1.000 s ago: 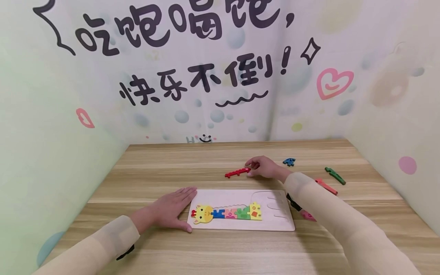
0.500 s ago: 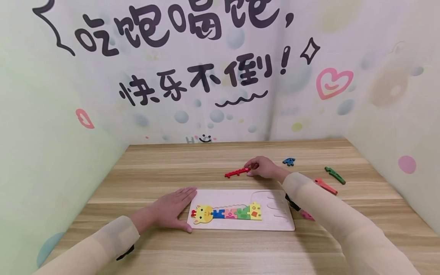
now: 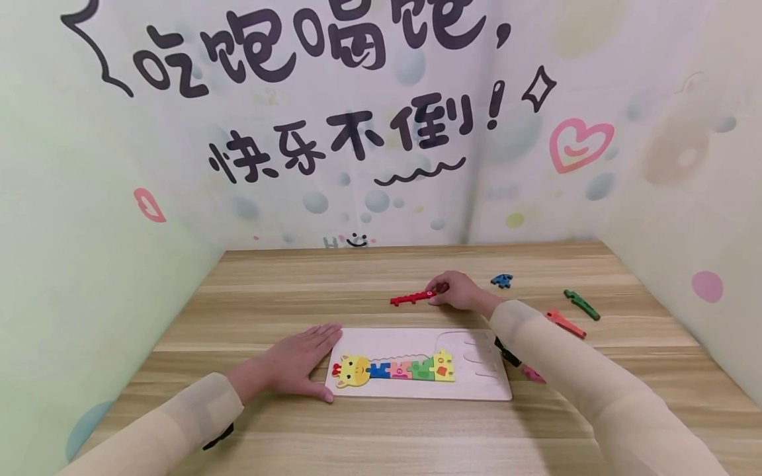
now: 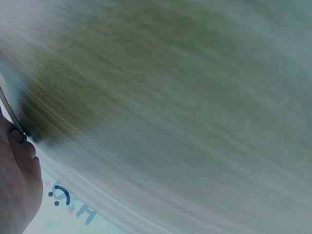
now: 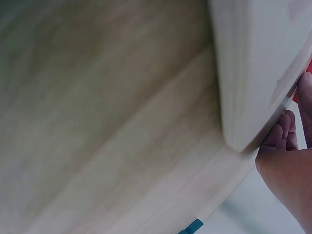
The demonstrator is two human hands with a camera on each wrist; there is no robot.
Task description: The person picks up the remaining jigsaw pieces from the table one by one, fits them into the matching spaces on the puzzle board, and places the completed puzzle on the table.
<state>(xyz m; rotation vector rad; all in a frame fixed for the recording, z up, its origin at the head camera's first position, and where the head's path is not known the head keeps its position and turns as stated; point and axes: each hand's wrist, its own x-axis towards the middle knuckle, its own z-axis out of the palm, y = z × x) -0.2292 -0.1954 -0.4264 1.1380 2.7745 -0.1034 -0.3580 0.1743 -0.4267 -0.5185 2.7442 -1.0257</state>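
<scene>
Across the tabletop [image 3: 369, 436], in the head view, a puzzle board [image 3: 476, 389] lies between the arms, with a giraffe head [image 3: 354, 372] at its left end and a run of coloured pieces [image 3: 423, 369] set beside it. The left hand [image 3: 297, 360] lies flat at that end, thumb parted from the fingers, touching the edge. Beyond the board, the right hand [image 3: 457, 289] pinches one end of a red piece [image 3: 411, 299] on the table. To the right lie a blue piece [image 3: 502, 281], a green piece [image 3: 582, 305], an orange piece [image 3: 565, 324] and a pink piece [image 3: 532, 375] (partly behind the sleeve [image 3: 595, 390]).

From the left wrist, only part of the left hand shows at the frame's edge; its grip cannot be told there.

From the right wrist, the thumb sits against a sliver of red, other fingers curled, near the board's corner.

The step in hand looks like picking up the red piece; the next move would call for a secure pinch and a steady board.
</scene>
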